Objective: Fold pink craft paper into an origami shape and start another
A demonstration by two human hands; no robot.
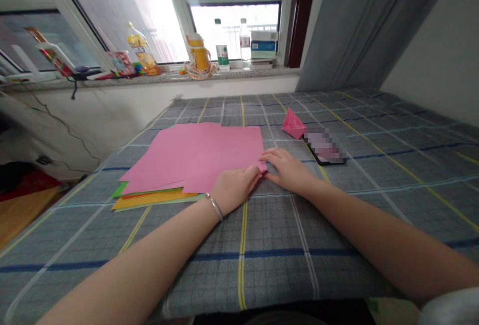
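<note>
A stack of coloured paper lies on the checked bedsheet (284,225), with pink sheets (202,153) on top and orange and green sheets (149,197) showing under its near edge. My left hand (234,187) and my right hand (286,167) meet at the near right corner of the top pink sheet. The fingers of both hands pinch or press that corner. A silver bangle sits on my left wrist.
A folded pink paper shape (294,124) lies beyond the stack to the right, next to a phone (325,148). Bottles and boxes line the windowsill (209,73). A grey curtain (359,25) hangs at right. The floor drops away at left.
</note>
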